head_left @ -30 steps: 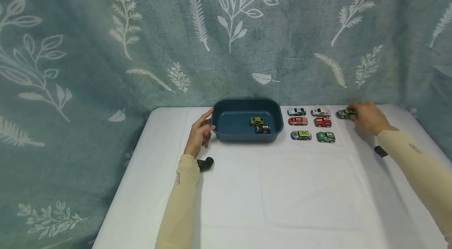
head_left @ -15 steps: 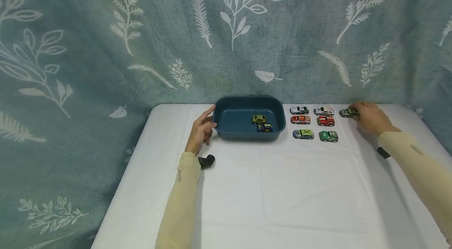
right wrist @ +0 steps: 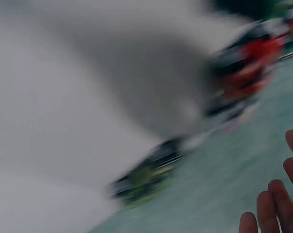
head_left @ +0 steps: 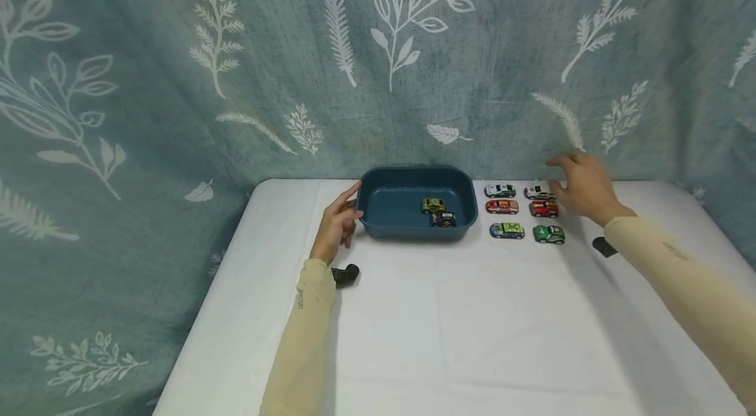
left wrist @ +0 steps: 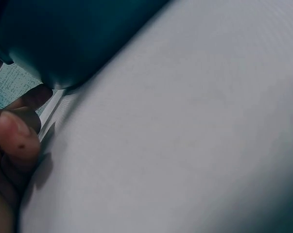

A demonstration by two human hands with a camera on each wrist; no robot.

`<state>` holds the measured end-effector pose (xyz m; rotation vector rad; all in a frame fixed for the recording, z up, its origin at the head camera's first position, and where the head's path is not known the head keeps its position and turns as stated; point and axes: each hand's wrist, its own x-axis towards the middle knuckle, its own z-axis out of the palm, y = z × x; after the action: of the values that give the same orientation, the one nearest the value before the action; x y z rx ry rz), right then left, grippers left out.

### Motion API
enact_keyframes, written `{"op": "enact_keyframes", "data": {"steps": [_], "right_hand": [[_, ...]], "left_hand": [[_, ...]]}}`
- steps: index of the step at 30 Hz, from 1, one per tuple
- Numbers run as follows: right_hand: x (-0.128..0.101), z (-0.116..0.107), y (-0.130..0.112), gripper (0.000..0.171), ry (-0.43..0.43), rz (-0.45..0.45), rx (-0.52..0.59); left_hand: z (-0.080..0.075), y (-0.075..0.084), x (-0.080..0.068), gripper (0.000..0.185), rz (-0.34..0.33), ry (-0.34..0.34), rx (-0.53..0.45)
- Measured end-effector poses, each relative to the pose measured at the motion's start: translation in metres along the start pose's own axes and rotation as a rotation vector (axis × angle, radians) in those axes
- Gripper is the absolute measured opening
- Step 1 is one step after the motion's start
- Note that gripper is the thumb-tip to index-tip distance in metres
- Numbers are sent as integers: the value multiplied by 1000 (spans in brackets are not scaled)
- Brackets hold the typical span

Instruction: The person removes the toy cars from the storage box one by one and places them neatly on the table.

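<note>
My left hand (head_left: 335, 226) rests against the left end of a dark blue tub (head_left: 384, 230), fingertips right at its wall. Inside the tub sit two toy cars, one yellow-green (head_left: 434, 206) and one dark purple (head_left: 443, 219). My right hand (head_left: 586, 187) is in the air with fingers spread and nothing in them, over the back right of the table. Beneath it a dark green toy car (right wrist: 147, 172) stands on the cloth, blurred in the right wrist view and hidden behind the hand in the head view. Nearest its fingers is a white toy car (head_left: 536, 193).
More toy cars stand in rows right of the tub: a white-green one (head_left: 500, 191), an orange-red one (head_left: 502, 207), a red one (head_left: 544, 208), a blue-yellow one (head_left: 506, 230) and a green one (head_left: 549, 234). A patterned curtain (head_left: 331, 134) hangs behind the white table (head_left: 384, 317).
My right hand has let go of the dark green toy car at the back right, then lifted and moved left toward the white car. My left hand stays at the tub.
</note>
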<state>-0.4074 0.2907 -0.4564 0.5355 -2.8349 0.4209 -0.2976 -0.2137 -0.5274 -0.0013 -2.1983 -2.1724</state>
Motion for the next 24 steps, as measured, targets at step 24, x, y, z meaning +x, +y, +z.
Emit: {"op": "enact_keyframes", "data": {"steps": [24], "right_hand": [[83,22,-167,36,-437,-311,286]], "left_hand": [[-2,-3,1,68,6,-22,-6]]}}
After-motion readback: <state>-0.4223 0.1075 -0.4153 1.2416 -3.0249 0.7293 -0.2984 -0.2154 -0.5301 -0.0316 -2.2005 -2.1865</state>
